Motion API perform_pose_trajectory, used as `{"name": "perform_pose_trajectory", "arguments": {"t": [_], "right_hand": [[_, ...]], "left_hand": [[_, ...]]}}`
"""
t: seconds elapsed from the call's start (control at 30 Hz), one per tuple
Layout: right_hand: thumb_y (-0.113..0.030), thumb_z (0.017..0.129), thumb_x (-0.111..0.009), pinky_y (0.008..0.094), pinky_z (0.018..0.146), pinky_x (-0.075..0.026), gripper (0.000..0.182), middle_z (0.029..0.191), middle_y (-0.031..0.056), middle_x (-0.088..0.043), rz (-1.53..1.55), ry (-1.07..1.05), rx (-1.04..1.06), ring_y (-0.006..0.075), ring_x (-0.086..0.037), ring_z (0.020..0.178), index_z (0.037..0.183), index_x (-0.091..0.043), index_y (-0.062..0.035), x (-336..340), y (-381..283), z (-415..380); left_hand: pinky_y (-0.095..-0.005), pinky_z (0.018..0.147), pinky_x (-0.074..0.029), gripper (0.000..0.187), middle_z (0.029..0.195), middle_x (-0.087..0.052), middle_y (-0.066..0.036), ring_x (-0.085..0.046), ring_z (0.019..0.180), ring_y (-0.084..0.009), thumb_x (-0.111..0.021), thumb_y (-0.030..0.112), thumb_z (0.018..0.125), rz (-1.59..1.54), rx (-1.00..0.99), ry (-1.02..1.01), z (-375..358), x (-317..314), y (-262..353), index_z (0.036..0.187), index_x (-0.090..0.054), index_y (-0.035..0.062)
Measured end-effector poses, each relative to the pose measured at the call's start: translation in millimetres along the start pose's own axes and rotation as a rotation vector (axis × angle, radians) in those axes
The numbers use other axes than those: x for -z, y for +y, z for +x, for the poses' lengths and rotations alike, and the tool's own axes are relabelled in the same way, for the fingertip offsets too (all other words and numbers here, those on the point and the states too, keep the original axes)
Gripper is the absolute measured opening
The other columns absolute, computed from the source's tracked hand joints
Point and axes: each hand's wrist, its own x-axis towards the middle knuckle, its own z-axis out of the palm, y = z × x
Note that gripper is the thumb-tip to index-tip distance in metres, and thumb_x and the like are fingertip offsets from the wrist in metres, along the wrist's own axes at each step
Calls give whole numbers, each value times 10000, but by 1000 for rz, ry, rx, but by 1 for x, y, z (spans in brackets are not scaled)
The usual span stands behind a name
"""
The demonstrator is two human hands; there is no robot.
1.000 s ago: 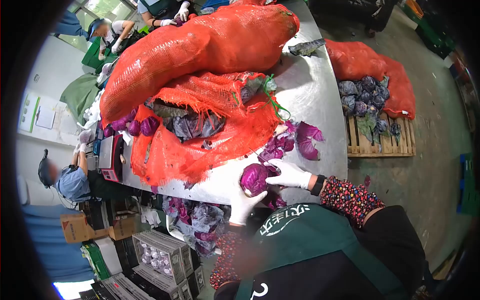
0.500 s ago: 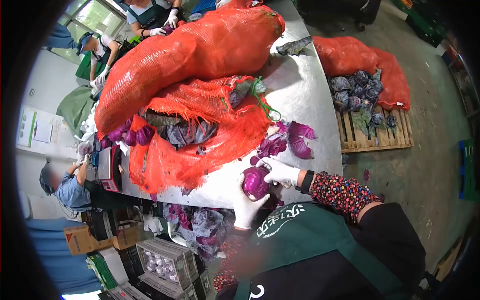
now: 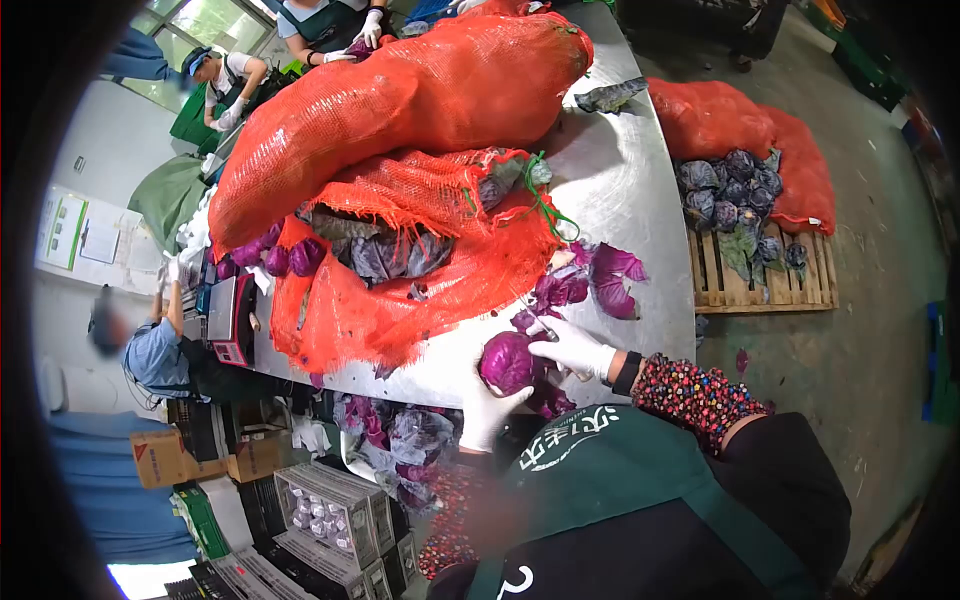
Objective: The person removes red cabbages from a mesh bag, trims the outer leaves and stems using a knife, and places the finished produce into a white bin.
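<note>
In my gloved left hand (image 3: 486, 415) is a trimmed red cabbage (image 3: 507, 362), cupped from below and the side at the front edge of the metal table. My gloved right hand (image 3: 578, 350) is at the cabbage's right side, its fingers curled round a thin, knife-like tool (image 3: 545, 326) that is mostly hidden. Loose purple leaves (image 3: 617, 280) lie on the table just beyond my hands. An opened red mesh sack (image 3: 430, 315) with cabbages inside spreads out to the left of them.
A full red mesh sack (image 3: 400, 100) lies across the metal table (image 3: 640, 200). Several trimmed cabbages (image 3: 305, 258) sit by a red scale (image 3: 232, 320). To the right, a wooden pallet (image 3: 770, 292) bears sacks and cabbages. Discarded leaves (image 3: 410, 440) pile below the table; co-workers stand beyond.
The cabbage has turned in my left hand, showing a rounder, smoother side. My right hand has shifted slightly right and down. The whole view has swung a little.
</note>
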Motion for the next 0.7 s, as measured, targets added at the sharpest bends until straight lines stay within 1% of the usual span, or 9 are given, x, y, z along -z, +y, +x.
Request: {"name": "perform_pose_trajectory", "arguments": {"t": [0.03,0.07,0.1,0.2,0.3,0.43,0.53,0.6,0.7], "right_hand": [[-317,797,-697,361,663,-508,459,896,139,-617,-165,97,101,239,-627,780,1106,-539,-17,-2,-5,-6],[-430,756,-747,343,655,-486,550,840,105,-591,-452,326,553,205,-594,732,1095,-540,-48,-11,13,7],[-423,749,-760,355,806,-468,519,946,130,-585,-401,230,296,250,-574,870,1039,-566,-39,-8,35,8],[-357,755,-773,348,767,-482,449,946,115,-595,-427,200,298,214,-575,845,1008,-581,-39,-2,43,9],[-247,796,-755,245,555,-477,287,931,33,-600,-50,-12,218,99,-550,718,904,-594,-35,5,48,15],[-285,812,-734,238,482,-443,283,810,36,-582,-6,-70,37,89,-530,610,818,-577,-49,-2,21,10],[-295,786,-724,289,550,-451,310,763,61,-559,-301,-37,132,144,-544,663,843,-545,-49,-10,18,18],[-256,738,-713,329,661,-456,356,792,84,-553,-216,-57,102,193,-541,752,911,-517,-14,-8,14,19],[-193,709,-688,355,667,-456,320,794,94,-550,-383,-57,154,211,-544,735,910,-514,-16,0,30,27]], "left_hand": [[-386,1020,-421,1040,1291,-457,-192,-493,1190,-273,-917,193,566,-3,0,-2,-3,-3,4,1375,-295,-8],[-390,1022,-417,1039,1292,-455,-195,-489,1192,-277,-916,195,565,74,16,25,-6,-7,11,1374,-297,-9],[-393,1024,-412,1037,1294,-453,-197,-486,1194,-281,-916,198,565,155,31,56,-10,-10,18,1373,-299,-11],[-397,1035,-404,1057,1325,-418,-207,-478,1204,-290,-914,182,572,73,53,67,-20,-16,11,1392,-272,-1],[-398,1002,-422,1036,1312,-453,-212,-503,1192,-325,-912,260,577,23,41,130,-27,-14,-8,1370,-301,-5],[-407,992,-431,997,1307,-441,-239,-504,1181,-354,-900,246,590,-387,131,32,-13,3,25,1364,-323,-4],[-444,1009,-408,909,1259,-466,-258,-478,1189,-396,-865,313,602,340,-17,13,-1,13,27,1352,-434,33],[-453,1009,-399,951,1265,-461,-248,-466,1186,-396,-882,344,562,343,-12,17,-1,8,35,1365,-441,90],[-476,1021,-377,984,1301,-430,-242,-426,1219,-405,-887,352,550,327,-59,32,-8,-7,36,1378,-412,116]]}}
